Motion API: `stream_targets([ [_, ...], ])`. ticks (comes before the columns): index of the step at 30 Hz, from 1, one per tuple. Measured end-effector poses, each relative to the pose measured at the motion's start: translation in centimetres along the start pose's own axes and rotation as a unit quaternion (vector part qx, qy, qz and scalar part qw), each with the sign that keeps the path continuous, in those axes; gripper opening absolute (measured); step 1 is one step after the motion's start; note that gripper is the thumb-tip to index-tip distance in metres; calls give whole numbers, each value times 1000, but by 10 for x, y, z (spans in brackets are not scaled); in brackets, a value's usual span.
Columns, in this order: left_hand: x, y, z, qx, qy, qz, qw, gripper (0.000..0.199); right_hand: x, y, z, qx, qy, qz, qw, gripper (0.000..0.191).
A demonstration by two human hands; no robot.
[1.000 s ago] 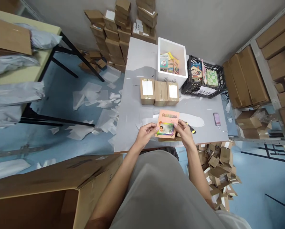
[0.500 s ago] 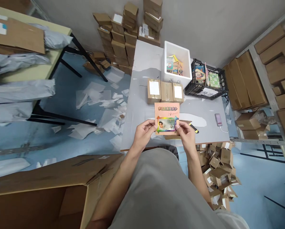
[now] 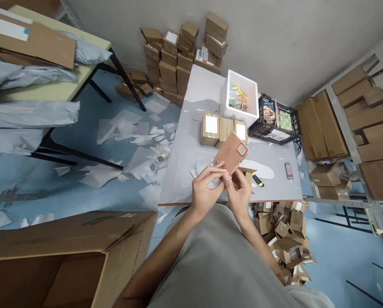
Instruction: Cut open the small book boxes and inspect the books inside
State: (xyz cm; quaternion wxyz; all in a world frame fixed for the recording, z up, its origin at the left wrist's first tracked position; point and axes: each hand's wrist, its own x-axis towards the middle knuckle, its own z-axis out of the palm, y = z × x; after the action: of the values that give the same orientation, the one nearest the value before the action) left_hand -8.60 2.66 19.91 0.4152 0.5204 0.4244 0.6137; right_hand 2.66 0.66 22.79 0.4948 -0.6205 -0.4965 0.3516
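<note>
Blue floor point(image 3: 127, 145) and a grey wall point(image 3: 274, 47) surround our grey-white table point(image 3: 175, 182), with pale paper scraps point(image 3: 146, 158) strewn to its left. From our head view, we hold an orange-pink booklet point(image 3: 230, 150) above the table's near part, tilted, its far right corner raised. Our left hand point(image 3: 207, 190) has its fingers clamped on the near left part of the booklet; our right hand point(image 3: 239, 192) pinches its near edge, the two hands close together. Just beyond the booklet we see three taped cartons point(image 3: 225, 128) in a row, then a white foam box point(image 3: 236, 114) of books and, to its right, a black crate point(image 3: 258, 124) holding more. Right of our hands lie an opened small carton point(image 3: 248, 176), partly hidden by our right hand, and a black-and-yellow cutter point(image 3: 258, 180); a pink device point(image 3: 288, 171) with a white cable sits farther right. Near left, we have a large open box point(image 3: 127, 246) beside us; box stacks point(image 3: 168, 70) stand at the far left of the table, against the wall.
</note>
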Motion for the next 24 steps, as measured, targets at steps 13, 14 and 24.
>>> stream_targets([
  [13,3,-39,-34,-126,-12,-270,954,72,14,25,-30,28,-38,79,996,64],
  [14,2,-38,-34,-151,-31,-290,944,70,13,26,-30,24,-39,79,996,65],
  [24,-6,-27,-19,-132,22,-263,955,66,18,47,-36,-40,-1,0,999,59],
])
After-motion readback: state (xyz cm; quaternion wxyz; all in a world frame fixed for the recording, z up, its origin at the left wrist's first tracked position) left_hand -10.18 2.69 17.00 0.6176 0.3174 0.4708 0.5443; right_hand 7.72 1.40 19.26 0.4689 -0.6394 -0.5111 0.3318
